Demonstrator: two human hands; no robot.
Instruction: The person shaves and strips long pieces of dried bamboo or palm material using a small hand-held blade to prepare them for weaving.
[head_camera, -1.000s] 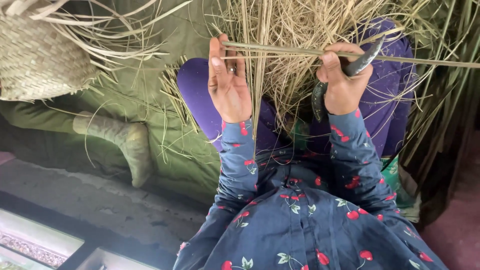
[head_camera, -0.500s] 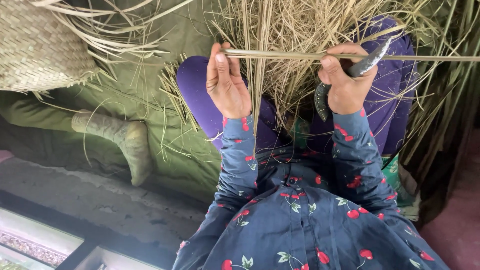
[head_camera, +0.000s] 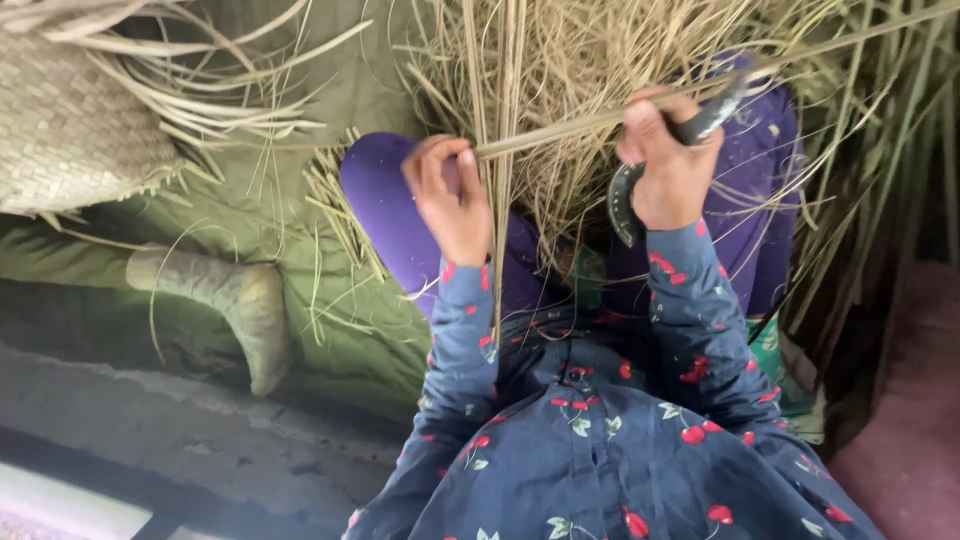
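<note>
Dry straw (head_camera: 600, 60) hides the knife (head_camera: 640, 190) blade beyond right hand (head_camera: 670, 165).

One head-worn camera looks steeply down, close over the lap (head_camera: 560, 250).

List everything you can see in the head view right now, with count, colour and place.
dried leaf strip: one, pale tan, stretched between the two hands
curved knife: one, dark blade and handle, in the right hand's grip
loose dried fibre: one heap, straw-coloured, over the lap and top of the view
long dried leaves: several, tan-green, right edge
woven basket: one, tan, upper left
green cloth: one, olive, spread left of the knees
purple trousers: one pair, purple, on the bent knees
patterned shirt: one, dark blue with red cherries, bottom centre
left hand: pinches the strip's left end
right hand: closed on the knife and the strip
</note>
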